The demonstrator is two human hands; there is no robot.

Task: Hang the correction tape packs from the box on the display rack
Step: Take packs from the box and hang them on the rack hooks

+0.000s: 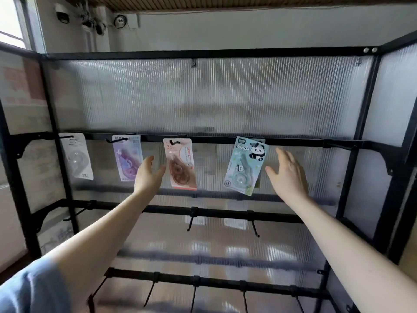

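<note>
Both my arms reach up toward the black metal display rack (209, 55) with its ribbed translucent back panel (203, 98).

Four correction tape packs hang on hooks along the middle black crossbar (214, 139):
- white-and-clear pack (77, 158), at the bar's left end, close to the left upright.
- lilac pack with a purple dispenser (128, 158), next along to the right.
- pale pink pack with a brown dispenser (180, 164), near the bar's centre.
- mint-green panda-print pack (246, 166), right of centre, tilted so its bottom swings left.

My left hand (147, 177): fingers straight and spread, palm turned right, holding nothing. It sits between the lilac pack and the pink pack; the fingertips are just beside the pink pack's left edge, and I cannot tell if they touch.

My right hand (286, 175): fingers straight and loosely together, thumb out to the left, holding nothing. It is just right of the panda pack, thumb tip near that pack's right edge but apart from it.

An empty hook (340, 146) stands out at the crossbar's right end. Lower crossbars (171, 210) carry more bare hooks. A blue sleeve (29, 290) shows at the lower left corner of view. The box is not in view.
</note>
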